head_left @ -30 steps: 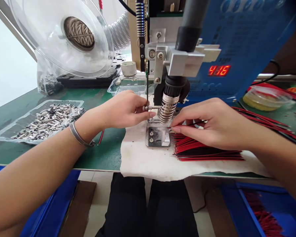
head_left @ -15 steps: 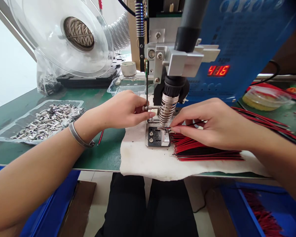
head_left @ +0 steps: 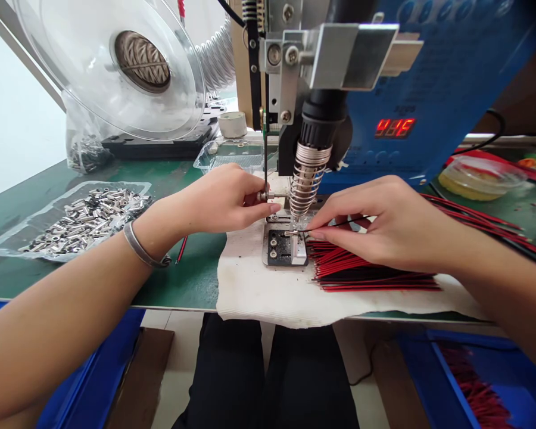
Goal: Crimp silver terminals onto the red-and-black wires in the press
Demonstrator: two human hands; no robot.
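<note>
Higher in the view than half a second ago sit the machine's grey metal bracket (head_left: 348, 56) and the black collar below it. The tip of the spring-wrapped metal nozzle (head_left: 308, 179) stays just above the grey metal fixture block (head_left: 286, 247), and both hands have barely shifted.

The left hand (head_left: 218, 199) has its grip closed, thumb and forefinger pinching a small silver horizontal rod (head_left: 268, 195) just left of the nozzle. The right hand (head_left: 384, 223) has its grip closed on a thin black wire (head_left: 339, 224), whose end lies on the fixture block under the nozzle tip. This hand hovers over a bundle of red and black wires (head_left: 366, 271) that lies on a white cloth (head_left: 259, 286), touching the block's right side.

On the green table (head_left: 192, 280), well to the left, a clear plastic tray (head_left: 9, 241) holds a heap of silver metal sleeves (head_left: 84, 217). A red digit display (head_left: 395, 127) glows on the blue machine behind the right hand.
</note>
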